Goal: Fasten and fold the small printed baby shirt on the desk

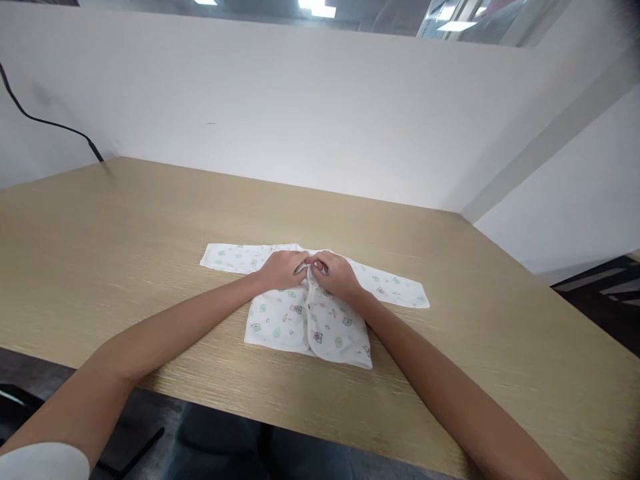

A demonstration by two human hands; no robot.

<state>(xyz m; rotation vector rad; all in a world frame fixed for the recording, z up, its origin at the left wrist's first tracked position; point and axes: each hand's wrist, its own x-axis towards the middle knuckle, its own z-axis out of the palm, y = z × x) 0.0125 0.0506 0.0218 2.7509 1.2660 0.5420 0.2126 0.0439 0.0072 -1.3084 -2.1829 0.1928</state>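
Note:
A small white baby shirt (pixel 280 320) with a green and grey print lies flat on the table, its two sleeves spread out to the sides. Its front opening runs down the middle, and the lower edge faces me. At the top of that opening my left hand (pixel 284 269) pinches the fabric near the neckline. Close against it, my right hand (pixel 336 272) grips the other front edge with bent fingers. The fingertips of both hands meet, and what lies between them is too small to make out.
The wooden table (pixel 150 220) extends to both sides. A white partition (pixel 300 113) stands along its back, with another wall at the right. A black cable (pixel 55 125) hangs down at the left. Dark slatted objects (pixel 605 293) show beyond the right edge.

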